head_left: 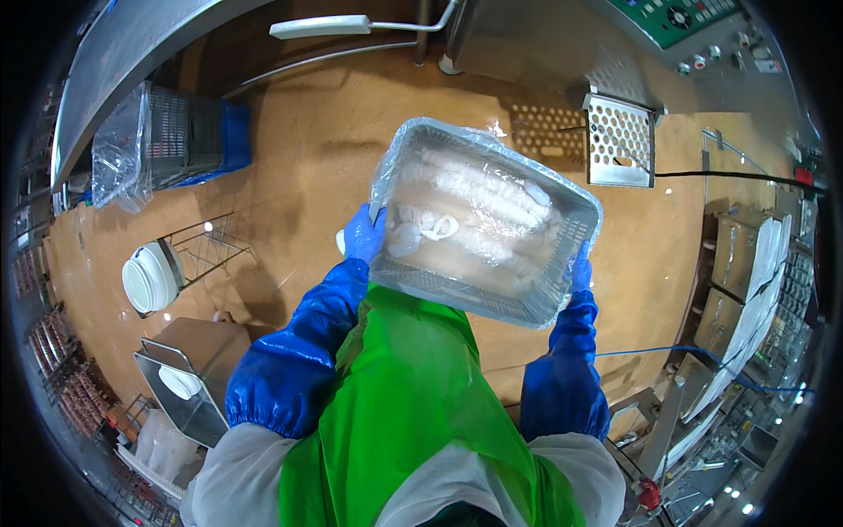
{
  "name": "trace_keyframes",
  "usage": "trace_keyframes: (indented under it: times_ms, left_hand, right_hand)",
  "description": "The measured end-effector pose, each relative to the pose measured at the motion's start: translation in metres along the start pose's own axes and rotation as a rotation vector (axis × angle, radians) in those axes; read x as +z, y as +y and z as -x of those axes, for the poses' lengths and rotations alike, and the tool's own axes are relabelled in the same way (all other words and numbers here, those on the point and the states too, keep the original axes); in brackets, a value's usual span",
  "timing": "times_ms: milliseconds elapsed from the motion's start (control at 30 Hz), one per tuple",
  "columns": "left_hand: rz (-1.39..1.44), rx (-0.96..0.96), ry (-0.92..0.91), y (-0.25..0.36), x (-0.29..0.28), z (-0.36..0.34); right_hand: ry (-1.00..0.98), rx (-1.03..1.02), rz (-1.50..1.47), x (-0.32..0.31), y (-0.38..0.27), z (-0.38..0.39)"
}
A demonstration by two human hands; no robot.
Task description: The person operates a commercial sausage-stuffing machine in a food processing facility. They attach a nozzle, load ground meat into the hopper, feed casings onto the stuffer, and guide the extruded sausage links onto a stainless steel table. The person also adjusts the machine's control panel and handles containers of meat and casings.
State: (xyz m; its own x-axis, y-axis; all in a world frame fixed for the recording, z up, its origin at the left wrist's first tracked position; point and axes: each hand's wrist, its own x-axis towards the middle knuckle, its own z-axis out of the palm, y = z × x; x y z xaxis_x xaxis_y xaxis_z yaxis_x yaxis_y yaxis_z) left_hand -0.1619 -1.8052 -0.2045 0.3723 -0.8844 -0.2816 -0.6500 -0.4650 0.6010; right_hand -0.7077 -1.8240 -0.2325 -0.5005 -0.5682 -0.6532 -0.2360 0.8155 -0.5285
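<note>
I carry a grey plastic crate (465,300) lined with clear plastic, tilted slightly, its right end lower in the picture. My left hand (363,233) grips its left side and my right hand (580,266) grips its right side, both in blue gloves with long blue sleeves. Inside lie long, pale, lumpy pieces (483,198) and a small white ring-shaped item (439,227); glare and plastic hide what they are.
Around me on the orange floor (307,158) are bag-lined crates (180,140), a wire stand with white containers (149,279), and a steel bin (206,351). Ahead stand steel machinery (527,44) and a perforated step (619,140); cardboard boxes (729,263) and hoses lie right.
</note>
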Motion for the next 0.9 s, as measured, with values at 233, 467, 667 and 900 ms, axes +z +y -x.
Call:
trace_keyframes:
  times_ms: [233,467,667,900]
  left_hand:
    - [0.068,0.03,-0.032,-0.028,-0.032,-0.03]
    - [0.012,0.113,-0.094,-0.08,-0.087,-0.104]
    - [0.02,0.204,-0.187,-0.145,-0.105,-0.186]
    - [-0.119,0.144,-0.242,-0.197,-0.128,-0.242]
  right_hand:
    - [0.037,0.009,-0.026,0.024,-0.031,0.064]
    - [0.158,-0.008,-0.026,0.092,-0.085,0.169]
    - [0.244,-0.161,0.062,0.156,-0.123,0.228]
    - [0.144,-0.164,-0.008,0.207,-0.166,0.252]
